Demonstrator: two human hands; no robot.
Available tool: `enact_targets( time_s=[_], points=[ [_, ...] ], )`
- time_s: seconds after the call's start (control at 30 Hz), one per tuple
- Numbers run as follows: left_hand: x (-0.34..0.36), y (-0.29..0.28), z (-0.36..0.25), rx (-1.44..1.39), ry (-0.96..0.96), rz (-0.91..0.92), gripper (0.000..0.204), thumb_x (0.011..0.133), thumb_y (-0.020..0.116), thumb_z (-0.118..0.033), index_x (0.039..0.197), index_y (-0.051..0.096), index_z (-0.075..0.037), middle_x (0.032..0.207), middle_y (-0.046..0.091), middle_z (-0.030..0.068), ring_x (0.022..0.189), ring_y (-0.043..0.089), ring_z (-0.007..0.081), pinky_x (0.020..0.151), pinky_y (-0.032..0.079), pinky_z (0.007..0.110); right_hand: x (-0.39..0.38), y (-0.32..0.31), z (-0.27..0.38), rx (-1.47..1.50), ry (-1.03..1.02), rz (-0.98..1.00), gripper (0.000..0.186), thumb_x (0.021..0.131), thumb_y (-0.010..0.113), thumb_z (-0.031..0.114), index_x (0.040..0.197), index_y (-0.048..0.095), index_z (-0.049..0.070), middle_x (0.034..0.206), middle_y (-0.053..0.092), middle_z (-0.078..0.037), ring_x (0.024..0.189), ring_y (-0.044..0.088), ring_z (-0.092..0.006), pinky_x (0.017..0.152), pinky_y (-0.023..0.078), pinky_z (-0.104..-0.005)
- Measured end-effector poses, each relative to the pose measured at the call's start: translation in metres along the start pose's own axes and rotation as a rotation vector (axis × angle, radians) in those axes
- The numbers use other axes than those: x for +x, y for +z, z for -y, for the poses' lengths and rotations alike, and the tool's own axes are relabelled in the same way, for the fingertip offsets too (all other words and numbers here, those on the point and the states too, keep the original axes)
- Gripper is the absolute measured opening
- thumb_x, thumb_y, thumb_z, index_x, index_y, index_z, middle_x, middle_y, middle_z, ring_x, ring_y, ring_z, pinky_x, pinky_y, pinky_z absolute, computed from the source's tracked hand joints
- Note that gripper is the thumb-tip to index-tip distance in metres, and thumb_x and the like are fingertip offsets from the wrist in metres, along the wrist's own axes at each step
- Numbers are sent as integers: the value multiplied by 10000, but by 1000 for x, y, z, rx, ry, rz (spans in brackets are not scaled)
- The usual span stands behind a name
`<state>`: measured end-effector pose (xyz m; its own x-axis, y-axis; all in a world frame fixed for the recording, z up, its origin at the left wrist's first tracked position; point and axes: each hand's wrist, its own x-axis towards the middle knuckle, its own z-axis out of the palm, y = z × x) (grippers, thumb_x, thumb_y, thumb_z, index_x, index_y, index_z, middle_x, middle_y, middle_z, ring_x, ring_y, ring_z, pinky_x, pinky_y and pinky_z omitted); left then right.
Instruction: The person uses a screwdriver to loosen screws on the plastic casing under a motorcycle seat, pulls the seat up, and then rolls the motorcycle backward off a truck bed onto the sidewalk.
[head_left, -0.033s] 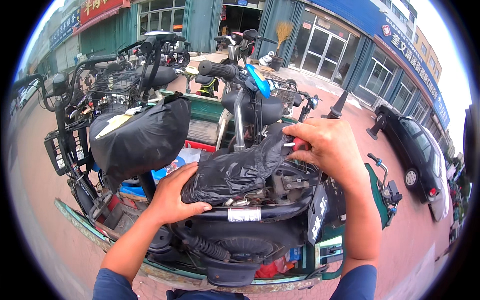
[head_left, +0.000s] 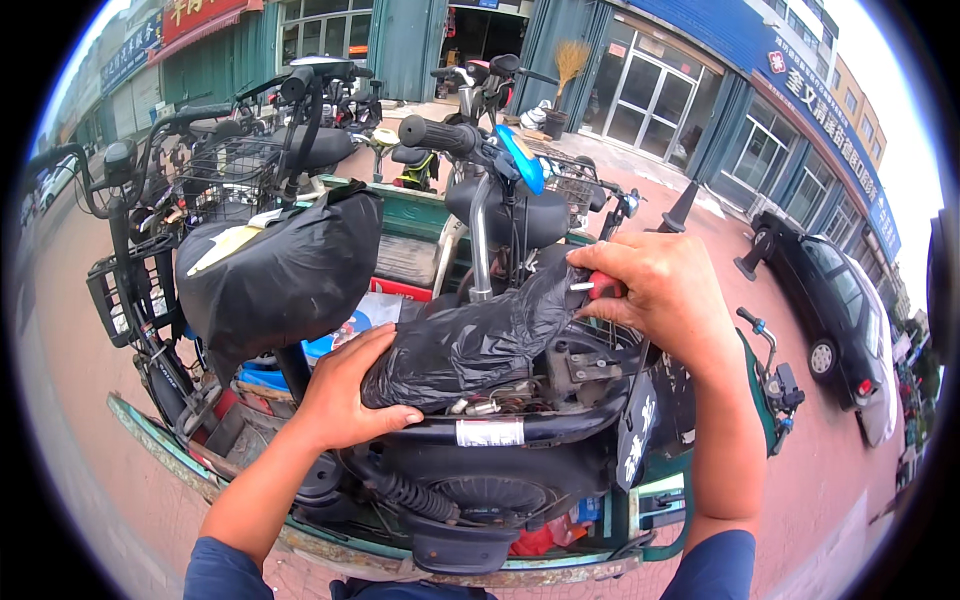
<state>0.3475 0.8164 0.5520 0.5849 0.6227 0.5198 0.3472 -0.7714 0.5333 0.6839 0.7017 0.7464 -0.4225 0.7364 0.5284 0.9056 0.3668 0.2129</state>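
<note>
Black plastic bundle (head_left: 460,345) lies just beyond the scooter's frame bar (head_left: 565,425), its long axis slanting from near the bar's left end away to the right. The left hand (head_left: 348,392) grips its left end, thumb by the bar; the right hand (head_left: 652,290), closed around a red-handled tool (head_left: 604,285), touches the end farther from the bar. Neither hand is nearer.

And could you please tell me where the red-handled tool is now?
In the head view, the red-handled tool is right of centre, in the right hand, by the right end of the black plastic wrapping.
</note>
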Motion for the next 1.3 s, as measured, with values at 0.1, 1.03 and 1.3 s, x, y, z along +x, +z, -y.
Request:
enact_targets(
  time_s=[0.1,1.03,1.3],
  points=[
    [-1,-1,0,-9,-10,0,1028,662,963,-468,1442,574,77,1509,583,275,1416,567,417,1188,432,480,16,9,-8,74,-44,-15,405,692,910,188,1063,762,115,810,724,-13,762,725,-249,663,550,-384],
    [-1,6,16,-144,12,-57,928,869,757,-628,1362,603,143,1475,586,331,1371,589,489,1170,434,491,67,10,-17,102,-63,211,606,627,907,411,1093,789,42,880,737,-114,787,718,-283,717,558,-347],
    [-3,5,13,-164,19,-93,879,895,739,-594,1394,591,114,1456,603,317,1367,593,482,1177,429,490,59,17,-15,140,-102,76,547,623,927,284,1105,790,63,826,696,-91,736,679,-270,675,536,-353]
  ],
)
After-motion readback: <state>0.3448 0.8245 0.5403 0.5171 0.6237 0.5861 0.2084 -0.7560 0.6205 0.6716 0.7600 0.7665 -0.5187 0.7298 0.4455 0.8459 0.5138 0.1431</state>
